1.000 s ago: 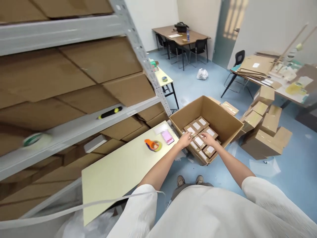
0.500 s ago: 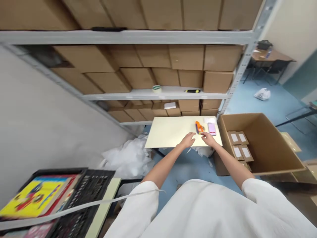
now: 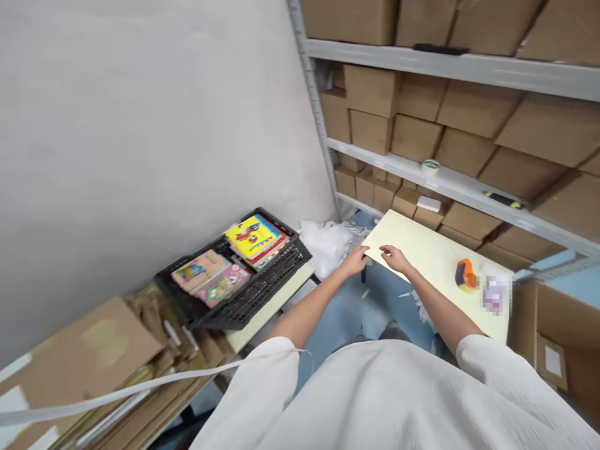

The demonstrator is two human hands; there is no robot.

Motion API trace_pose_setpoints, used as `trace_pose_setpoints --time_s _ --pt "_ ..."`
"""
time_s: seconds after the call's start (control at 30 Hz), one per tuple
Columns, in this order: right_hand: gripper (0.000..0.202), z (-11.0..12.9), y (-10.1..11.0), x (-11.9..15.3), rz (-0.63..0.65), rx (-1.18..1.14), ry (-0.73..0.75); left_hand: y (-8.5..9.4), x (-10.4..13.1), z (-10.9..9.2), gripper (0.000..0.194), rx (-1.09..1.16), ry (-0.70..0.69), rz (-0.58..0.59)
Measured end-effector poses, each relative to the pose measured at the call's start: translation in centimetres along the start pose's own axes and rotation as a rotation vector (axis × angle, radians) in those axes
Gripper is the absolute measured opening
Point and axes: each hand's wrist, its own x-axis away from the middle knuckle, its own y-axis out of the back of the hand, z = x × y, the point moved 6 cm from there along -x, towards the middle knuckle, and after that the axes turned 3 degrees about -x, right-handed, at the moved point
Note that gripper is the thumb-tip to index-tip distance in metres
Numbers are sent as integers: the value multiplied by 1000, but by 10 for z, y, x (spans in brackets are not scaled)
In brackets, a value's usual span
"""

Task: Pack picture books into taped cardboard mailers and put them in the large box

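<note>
My left hand (image 3: 357,259) is held out in front of me near the left corner of the pale yellow table (image 3: 422,250), with nothing in it and its fingers apart. Over the table's front edge is my right hand (image 3: 394,257), also empty, its fingers loosely bent and spread. A gap separates the two hands. An orange and purple tape dispenser (image 3: 465,275) rests on the table, to the right of both hands. Beside it lies a blurred-out pinkish item (image 3: 495,294).
At left a black crate (image 3: 244,312) holds colourful books (image 3: 253,237); flattened cardboard (image 3: 94,350) lies nearer. Boxes fill the grey shelving (image 3: 450,59), which also carries a tape roll (image 3: 430,167) and a cutter (image 3: 502,200). White plastic (image 3: 323,247) lies on the floor. An open carton (image 3: 522,319) stands right.
My view has swung left, bringing the crate and the cardboard further into sight. My hands have moved from beside the tape dispenser to the table's left part, still empty.
</note>
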Motion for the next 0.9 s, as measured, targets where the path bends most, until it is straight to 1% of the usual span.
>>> trace_pose_setpoints --time_s 0.1,0.2,0.33,0.43,0.5,0.6,0.77,0.9 --pt "34 19 -34 -39 103 6 82 20 17 37 47 5 88 -75" --pt "33 38 -65 -78 203 8 167 39 30 65 49 0 191 -162" --pt "32 71 -106 -123 352 -4 287 69 51 90 48 7 342 -299" --pt "33 101 -139 -145 456 -25 387 92 76 102 46 12 428 -393" --pt "33 123 -163 -152 513 -47 446 107 100 109 45 5 479 -459" --pt "32 160 -202 -153 593 -88 528 129 143 119 45 -20 559 -563" --pt "33 222 -265 -137 702 -119 638 163 221 140 43 -67 719 -699" --pt "34 273 -303 -124 764 -94 739 188 271 162 43 -106 790 -746"
